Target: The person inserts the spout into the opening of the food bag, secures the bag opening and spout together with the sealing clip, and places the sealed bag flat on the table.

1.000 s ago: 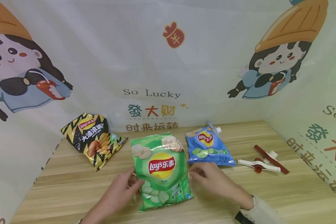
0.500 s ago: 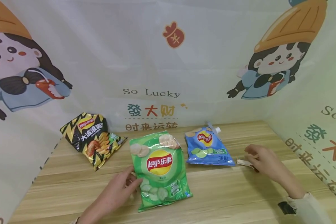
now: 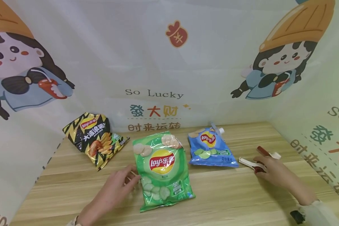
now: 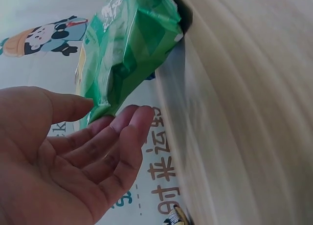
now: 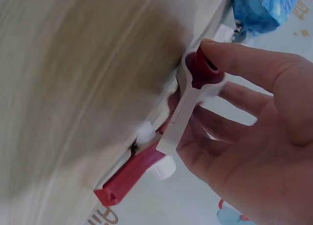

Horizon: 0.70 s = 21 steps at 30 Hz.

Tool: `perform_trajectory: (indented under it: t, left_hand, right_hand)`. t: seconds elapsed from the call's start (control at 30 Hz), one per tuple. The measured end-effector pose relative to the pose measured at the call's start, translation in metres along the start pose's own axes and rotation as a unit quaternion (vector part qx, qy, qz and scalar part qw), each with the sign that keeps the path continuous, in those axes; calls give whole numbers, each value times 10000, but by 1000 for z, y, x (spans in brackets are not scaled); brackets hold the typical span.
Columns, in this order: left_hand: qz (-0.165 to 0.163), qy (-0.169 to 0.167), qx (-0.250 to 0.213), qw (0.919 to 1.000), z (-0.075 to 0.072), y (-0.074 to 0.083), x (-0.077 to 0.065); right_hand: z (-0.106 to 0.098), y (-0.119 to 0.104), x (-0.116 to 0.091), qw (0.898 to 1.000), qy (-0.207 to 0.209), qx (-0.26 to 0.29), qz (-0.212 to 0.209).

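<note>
A green bag of Lay's chips (image 3: 163, 171) lies on the table in the middle of the head view. Beside its left edge is my left hand (image 3: 110, 193), fingers loosely bent and gripping nothing; in the left wrist view the thumb tip (image 4: 84, 106) overlaps the green bag, and contact is hard to judge. On the right, my right hand (image 3: 281, 174) pinches a white bag sealing clip (image 5: 180, 120) with a red spout, thumb against the spout and fingers behind. A dark red sealing clip (image 5: 131, 178) with a white cap lies just behind it, partly hidden by the hand.
A blue Lay's bag (image 3: 210, 150) with a grey clip (image 3: 215, 128) and white cap at its top lies right of the green one. At the back left rests a black-and-yellow chip bag (image 3: 96, 139). A printed cloth (image 3: 147, 56) walls the table's back and sides.
My right hand has left the green bag's right side, moved right to the clips, and taken hold of the white one. The left hand stays by the green bag.
</note>
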<state>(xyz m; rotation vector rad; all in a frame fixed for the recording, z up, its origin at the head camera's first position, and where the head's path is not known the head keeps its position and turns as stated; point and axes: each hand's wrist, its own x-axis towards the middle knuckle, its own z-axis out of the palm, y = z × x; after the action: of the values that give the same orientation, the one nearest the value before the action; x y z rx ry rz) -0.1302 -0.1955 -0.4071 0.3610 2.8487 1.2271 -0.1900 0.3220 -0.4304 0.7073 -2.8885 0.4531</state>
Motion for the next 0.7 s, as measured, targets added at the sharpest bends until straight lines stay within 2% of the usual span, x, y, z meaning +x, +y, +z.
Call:
perform_trajectory:
  t: [0.1, 0.3, 0.5, 0.7]
  left_hand:
    - [75, 70, 209, 9997, -3, 1, 0]
    - [337, 274, 580, 9974, -6, 1, -1]
    - [704, 588, 742, 9930, -6, 7, -3]
    - [1094, 880, 1021, 9848, -4, 22, -4]
  right_hand:
    - [4, -1, 1, 9999, -155, -69, -22]
    - [1, -10, -1, 9998, -55, 164, 132]
    - [-22, -24, -7, 9975, 113, 699, 52]
    - [-41, -54, -4, 9968, 192, 726, -282]
